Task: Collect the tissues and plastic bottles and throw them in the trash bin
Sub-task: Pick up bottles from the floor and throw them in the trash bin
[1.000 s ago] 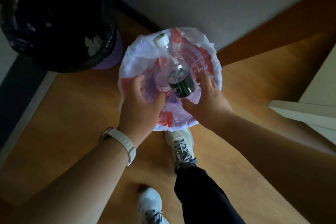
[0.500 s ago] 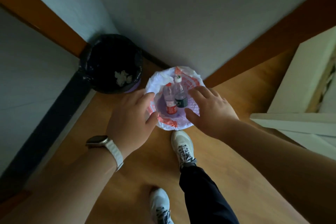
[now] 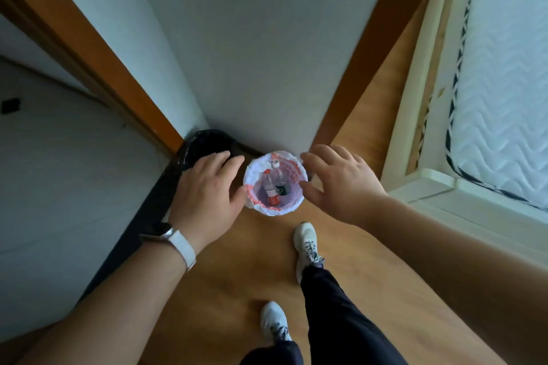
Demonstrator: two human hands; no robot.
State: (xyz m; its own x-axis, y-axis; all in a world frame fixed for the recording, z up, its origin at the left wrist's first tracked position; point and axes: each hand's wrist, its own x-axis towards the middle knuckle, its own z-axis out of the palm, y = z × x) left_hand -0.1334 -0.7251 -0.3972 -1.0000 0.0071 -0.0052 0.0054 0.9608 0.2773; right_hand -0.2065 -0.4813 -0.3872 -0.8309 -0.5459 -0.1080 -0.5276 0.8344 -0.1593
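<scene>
Since the red-labelled bottle point(image 3: 271, 192) and the dark-labelled bottle point(image 3: 282, 185) already lean inside the white-lined bin point(image 3: 275, 211), which stands on the wooden floor point(image 3: 237, 261), the main hazard is judged to be a tip-over. The bin looks light, the bottle necks reach toward its far rim, and a knock from either hand, or from the shoe point(image 3: 305, 241) just on its near side, could spill them. The loose liner might also slip inward. Hands: two. Left hand point(image 3: 204, 187), left of the bin, fingers spread and released, grasping nothing; right hand point(image 3: 341, 184), right of it, likewise released and empty. Plastic bottles: two, touching side by side. Bins: two, the second a black-lined bin point(image 3: 194, 144) at far left, partly hidden behind the left hand. Tissues: none can be made out. Shoes: two. Wristwatch point(image 3: 166, 232): one, left wrist. Bed point(image 3: 430, 187): one, right.
</scene>
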